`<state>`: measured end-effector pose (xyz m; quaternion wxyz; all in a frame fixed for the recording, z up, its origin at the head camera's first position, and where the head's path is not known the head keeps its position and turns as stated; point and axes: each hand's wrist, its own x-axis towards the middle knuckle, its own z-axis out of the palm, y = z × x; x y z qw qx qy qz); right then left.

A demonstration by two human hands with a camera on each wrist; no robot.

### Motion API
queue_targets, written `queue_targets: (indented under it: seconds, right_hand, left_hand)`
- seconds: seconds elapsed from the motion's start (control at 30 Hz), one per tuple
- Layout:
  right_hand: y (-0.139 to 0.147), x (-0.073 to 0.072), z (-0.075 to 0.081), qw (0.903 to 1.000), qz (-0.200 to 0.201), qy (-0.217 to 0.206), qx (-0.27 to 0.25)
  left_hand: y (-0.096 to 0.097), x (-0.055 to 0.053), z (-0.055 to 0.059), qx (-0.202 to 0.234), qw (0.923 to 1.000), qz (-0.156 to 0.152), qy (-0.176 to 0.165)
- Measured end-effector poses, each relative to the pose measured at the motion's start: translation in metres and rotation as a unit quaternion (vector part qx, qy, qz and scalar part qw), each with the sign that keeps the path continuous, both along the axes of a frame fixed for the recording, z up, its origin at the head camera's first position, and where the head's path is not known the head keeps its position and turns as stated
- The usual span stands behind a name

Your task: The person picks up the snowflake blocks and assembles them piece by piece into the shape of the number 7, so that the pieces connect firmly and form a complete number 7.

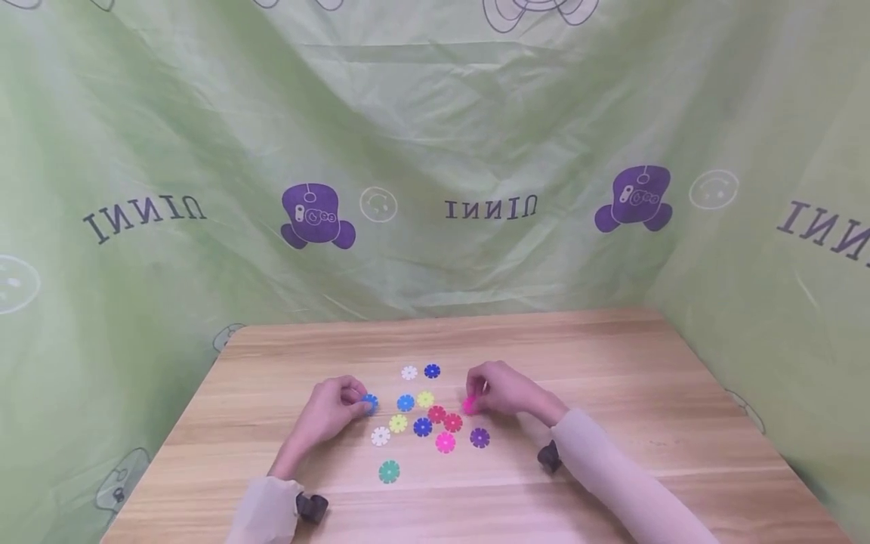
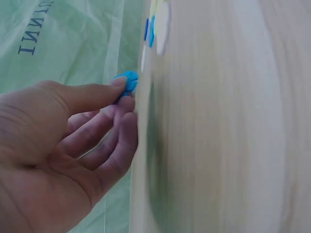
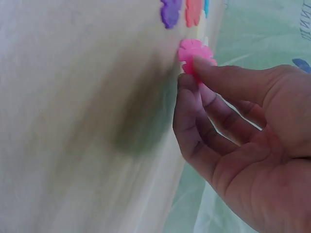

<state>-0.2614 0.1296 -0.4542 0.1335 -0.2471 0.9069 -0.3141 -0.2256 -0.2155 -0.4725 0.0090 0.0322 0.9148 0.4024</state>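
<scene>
My left hand (image 1: 331, 409) pinches a light blue snowflake disc (image 2: 129, 81) between thumb and fingertips, close over the table. In the right wrist view, my right hand (image 3: 238, 131) holds a pink snowflake disc (image 3: 193, 54) by its edge, thumb on one face. Between the hands lie several more notched discs, flat on the wood: another light blue disc (image 1: 405, 403), a yellow disc (image 1: 425, 399), a red disc (image 1: 452, 422), a dark blue disc (image 1: 422, 427) and a second pink disc (image 1: 445, 442). A purple disc (image 1: 479, 437) rests just below the right hand.
A green disc (image 1: 389, 471) lies nearest the front, a white disc (image 1: 381, 436) behind it to the left. Farther back are another white disc (image 1: 408, 372) and a dark blue one. The wooden table (image 1: 578, 347) meets a green printed curtain (image 1: 435, 136) on three sides.
</scene>
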Motion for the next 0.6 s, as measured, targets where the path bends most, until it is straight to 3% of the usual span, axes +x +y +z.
queue_targets:
  seconds: [0.33, 0.6]
  right_hand:
    - [0.01, 0.003, 0.01, 0.9992, -0.017, 0.016, -0.031]
    - [0.011, 0.014, 0.007, 0.9965, -0.024, -0.003, -0.08]
  left_hand:
    - [0.023, 0.004, 0.009, 0.138, 0.9897, 0.026, -0.028]
    - [0.051, 0.003, 0.011, 0.215, 0.9745, 0.004, -0.066]
